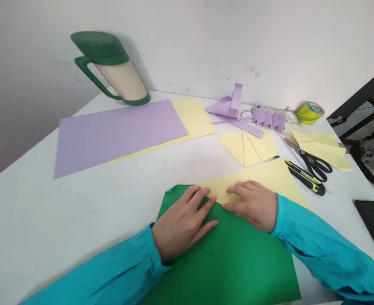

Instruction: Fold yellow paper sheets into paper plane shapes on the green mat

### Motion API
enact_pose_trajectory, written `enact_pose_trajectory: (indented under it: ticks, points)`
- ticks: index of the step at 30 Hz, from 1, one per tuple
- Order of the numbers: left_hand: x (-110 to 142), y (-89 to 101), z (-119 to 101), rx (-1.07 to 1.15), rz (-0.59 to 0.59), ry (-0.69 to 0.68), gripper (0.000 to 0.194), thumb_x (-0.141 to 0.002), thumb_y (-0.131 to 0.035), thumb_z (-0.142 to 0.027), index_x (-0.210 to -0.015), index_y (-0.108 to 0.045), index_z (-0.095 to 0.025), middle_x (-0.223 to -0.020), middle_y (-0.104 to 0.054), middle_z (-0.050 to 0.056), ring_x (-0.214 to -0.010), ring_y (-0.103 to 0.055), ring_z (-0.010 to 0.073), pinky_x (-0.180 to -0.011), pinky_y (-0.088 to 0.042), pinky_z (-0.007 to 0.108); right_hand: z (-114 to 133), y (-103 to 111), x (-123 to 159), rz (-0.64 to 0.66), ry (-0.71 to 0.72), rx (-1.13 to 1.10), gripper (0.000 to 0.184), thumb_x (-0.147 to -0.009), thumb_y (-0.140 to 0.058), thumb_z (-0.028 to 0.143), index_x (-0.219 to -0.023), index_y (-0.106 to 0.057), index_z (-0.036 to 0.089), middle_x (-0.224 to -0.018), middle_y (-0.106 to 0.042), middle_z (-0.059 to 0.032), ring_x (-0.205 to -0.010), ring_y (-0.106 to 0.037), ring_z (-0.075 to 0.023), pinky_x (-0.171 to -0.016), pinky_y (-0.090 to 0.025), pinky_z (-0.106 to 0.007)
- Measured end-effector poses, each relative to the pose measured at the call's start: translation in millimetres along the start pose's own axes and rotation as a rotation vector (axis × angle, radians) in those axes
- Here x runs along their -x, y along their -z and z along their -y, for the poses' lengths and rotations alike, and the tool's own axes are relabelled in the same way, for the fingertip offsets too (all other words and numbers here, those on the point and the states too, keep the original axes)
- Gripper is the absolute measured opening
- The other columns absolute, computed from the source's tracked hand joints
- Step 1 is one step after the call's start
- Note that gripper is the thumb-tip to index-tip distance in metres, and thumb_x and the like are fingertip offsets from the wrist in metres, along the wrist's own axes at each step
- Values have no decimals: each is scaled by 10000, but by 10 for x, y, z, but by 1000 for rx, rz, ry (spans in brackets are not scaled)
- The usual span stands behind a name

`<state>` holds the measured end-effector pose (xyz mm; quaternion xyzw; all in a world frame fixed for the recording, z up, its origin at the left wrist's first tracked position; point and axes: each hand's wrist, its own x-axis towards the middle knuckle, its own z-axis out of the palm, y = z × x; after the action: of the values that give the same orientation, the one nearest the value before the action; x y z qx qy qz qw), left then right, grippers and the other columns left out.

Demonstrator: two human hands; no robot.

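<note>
A large green paper sheet [237, 262] lies on the table in front of me, with its far left corner bent up a little. Overlapping its far edge is a pale yellow paper sheet [269, 178]. My left hand [187, 220] rests flat across the green sheet, fingers spread, tips at the line where green meets yellow. Just to the right, my right hand [253, 201] lies over the same edge with its fingers apart and touching the paper. Neither hand grips anything that I can see.
Beyond lie a purple sheet [120, 135] and a folded yellow paper [250, 146]. A thermos jug [123, 76] stands back left. Right are a utility knife [306, 178], scissors [314, 163], a tape roll [310, 113] and a phone-like black object [372, 224]. Purple folded strips [267, 117] sit near the wall.
</note>
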<state>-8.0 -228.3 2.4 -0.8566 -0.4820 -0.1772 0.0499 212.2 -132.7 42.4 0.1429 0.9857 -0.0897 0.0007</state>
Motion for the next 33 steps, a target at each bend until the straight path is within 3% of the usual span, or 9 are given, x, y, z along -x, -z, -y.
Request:
enact_pose_trajectory:
  ticks: [7, 12, 16, 29, 33]
  points:
    - [-72, 28, 124, 1, 73, -33, 408, -948, -421, -359, -1233, -570, -109, -1196, -478, 193, -1109, -432, 331, -892, -488, 487, -125, 121, 170, 141, 48, -130, 387, -892, -522, 309, -1261, -576, 205, -1412, -465, -110, -1276, -411, -302, -1014, -369, -493]
    - [-87, 53, 58, -1, 133, -59, 483, -890, -494, -497, -1315, -523, -268, -1287, -428, 181, -1115, -410, 380, -854, -472, 552, -96, 147, 205, 223, 0, -167, 517, -870, -547, 355, -1342, -494, 149, -1466, -396, -128, -1328, -350, -330, -1048, -341, -530]
    - [-73, 57, 12, 6, 162, -18, 504, -850, -556, -517, -1306, -534, -303, -1351, -413, 156, -1124, -407, 393, -882, -443, 563, -120, 134, 207, 255, 5, -197, 533, -870, -542, 357, -1365, -471, 170, -1490, -366, -92, -1357, -312, -309, -1088, -305, -497]
    - [-54, 10, 26, 54, 124, -33, 544, -840, -507, -607, -1301, -531, -320, -1372, -414, 156, -1145, -394, 418, -874, -429, 606, -50, 123, 233, 218, -31, -149, 554, -862, -570, 341, -1377, -460, 167, -1488, -370, -88, -1358, -325, -295, -1083, -335, -486]
    - [-71, -5, 70, 62, 119, -67, 579, -835, -503, -619, -1327, -503, -314, -1367, -416, 160, -1147, -389, 411, -879, -426, 609, -89, 125, 218, 199, -5, -114, 481, -888, -539, 335, -1347, -496, 199, -1467, -408, -75, -1325, -374, -286, -1043, -370, -481]
